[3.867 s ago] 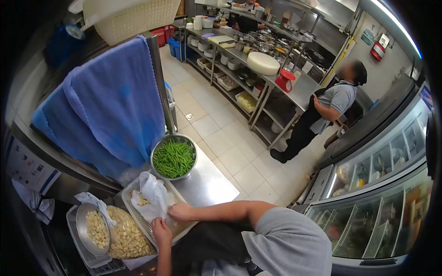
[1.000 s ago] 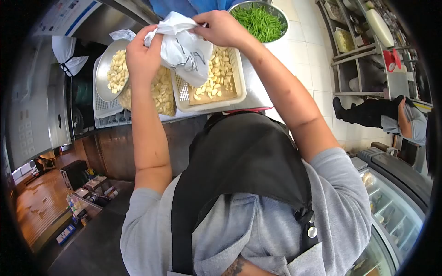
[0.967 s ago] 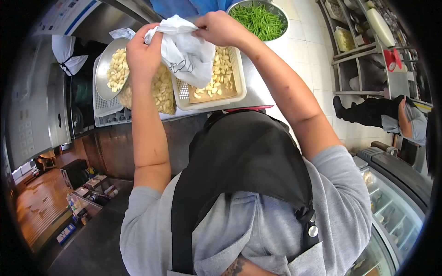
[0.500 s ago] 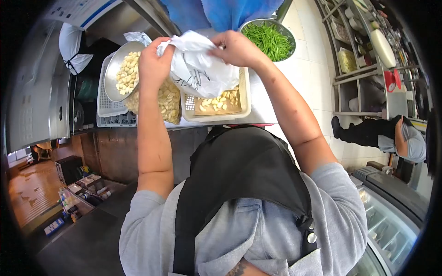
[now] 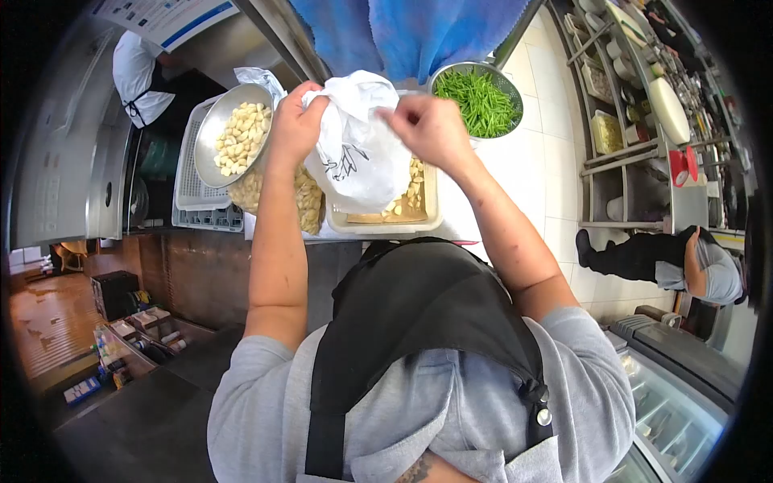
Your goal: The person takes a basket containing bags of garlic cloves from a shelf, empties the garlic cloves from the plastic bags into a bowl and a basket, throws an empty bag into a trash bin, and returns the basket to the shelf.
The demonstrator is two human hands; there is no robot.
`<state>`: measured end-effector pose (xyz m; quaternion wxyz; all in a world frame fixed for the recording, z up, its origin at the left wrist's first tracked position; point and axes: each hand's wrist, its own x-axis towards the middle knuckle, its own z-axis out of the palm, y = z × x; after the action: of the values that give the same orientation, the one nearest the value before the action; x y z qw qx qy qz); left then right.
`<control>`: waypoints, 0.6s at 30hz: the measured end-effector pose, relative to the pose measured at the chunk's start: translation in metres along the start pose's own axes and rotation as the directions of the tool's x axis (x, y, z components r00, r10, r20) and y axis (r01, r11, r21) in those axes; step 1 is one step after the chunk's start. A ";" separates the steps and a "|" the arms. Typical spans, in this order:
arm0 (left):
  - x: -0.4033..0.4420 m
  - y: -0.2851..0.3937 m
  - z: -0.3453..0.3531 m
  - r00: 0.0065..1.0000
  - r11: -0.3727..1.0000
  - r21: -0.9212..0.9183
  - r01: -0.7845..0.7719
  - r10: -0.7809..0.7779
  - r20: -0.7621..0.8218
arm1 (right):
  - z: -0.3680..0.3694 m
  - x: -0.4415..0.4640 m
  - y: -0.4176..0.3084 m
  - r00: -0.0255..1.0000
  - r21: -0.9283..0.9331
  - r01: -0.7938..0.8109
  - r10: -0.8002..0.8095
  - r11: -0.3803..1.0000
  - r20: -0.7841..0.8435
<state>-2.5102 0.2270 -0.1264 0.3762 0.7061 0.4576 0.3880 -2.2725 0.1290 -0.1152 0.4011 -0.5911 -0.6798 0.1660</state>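
A white plastic bag with black handwriting hangs over a cream plastic basket. Bunched at its top left, the bag is gripped by my left hand. My right hand is closed, its curled fingers at the bag's upper right edge; what is pinched there is partly hidden. Pale garlic cloves lie on brown cardboard inside the basket. Left of my left wrist, a metal bowl of peeled garlic cloves leans above a clear bag of garlic.
A colander of cut green vegetables stands at the back right, near a blue cloth. White and blue-grey crates are stacked at left. Two other people, one in a white top and one in grey, are nearby.
The bag hangs lower over the basket and covers more of the cloves. My right hand has shifted slightly right and down. The whole view has moved a little.
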 end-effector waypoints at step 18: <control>-0.003 0.003 -0.005 0.987 0.964 0.225 -0.140 0.155 -0.048 | -0.026 0.039 0.001 0.932 0.282 -0.164 0.055 0.945 0.358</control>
<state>-2.5143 0.2241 -0.1224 0.2504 0.7625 0.4561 0.3845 -2.2513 0.1596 -0.0863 0.3525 -0.5204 -0.6710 0.3934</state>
